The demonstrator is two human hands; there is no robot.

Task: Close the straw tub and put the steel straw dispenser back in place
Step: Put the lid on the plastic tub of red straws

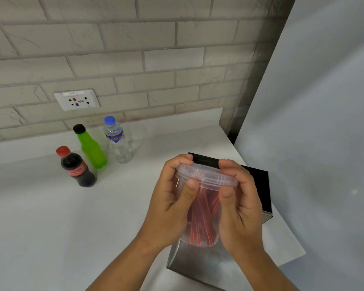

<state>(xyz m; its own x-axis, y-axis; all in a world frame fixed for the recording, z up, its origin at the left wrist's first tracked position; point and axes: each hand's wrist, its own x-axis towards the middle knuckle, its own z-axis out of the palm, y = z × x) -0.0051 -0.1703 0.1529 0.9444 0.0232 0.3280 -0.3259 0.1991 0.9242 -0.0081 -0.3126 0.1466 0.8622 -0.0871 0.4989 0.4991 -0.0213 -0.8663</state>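
Note:
A clear plastic straw tub [204, 215] with red straws inside is held in the air between both hands. Its clear lid [207, 175] sits on top of the rim. My left hand [170, 200] grips the tub's left side, fingers over the lid's far edge and thumb on the near edge. My right hand [240, 204] grips the right side in the same way. Below and behind the tub stands the steel straw dispenser [200, 263], a box with a dark open top, on the white counter [72, 227] near its right edge.
Three bottles stand at the back left: a cola bottle [77, 166], a green bottle [90, 148] and a water bottle [118, 139]. A wall socket [77, 100] sits on the brick wall. A grey wall [324, 122] rises on the right past the counter edge.

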